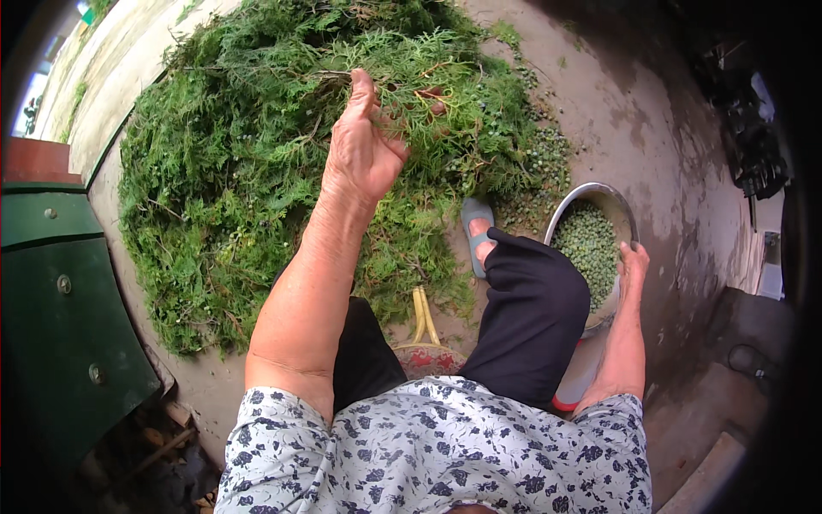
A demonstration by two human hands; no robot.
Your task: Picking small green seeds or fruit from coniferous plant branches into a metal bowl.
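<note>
My left hand (368, 141) reaches over a big heap of cut evergreen branches (231, 163) with flat, scaly leaves. Its fingers curl under an evergreen sprig (419, 81), and their tips show in part through the leaves; the thumb points up and away. At the right, my right hand (632, 261) is closed on the near right rim of a round metal basin (569, 199). Small pale green seed cones (586, 248) lie in the basin, which leans beside my knee. More loose cones (544, 163) are scattered along the heap's right edge.
Between my legs is a small seat with yellow legs (421, 315) and a worn red top (428, 361). A grey shoe (477, 227) stands between heap and basin. Dark green panels (64, 334) flank the left side. Concrete floor (676, 163) runs along the right.
</note>
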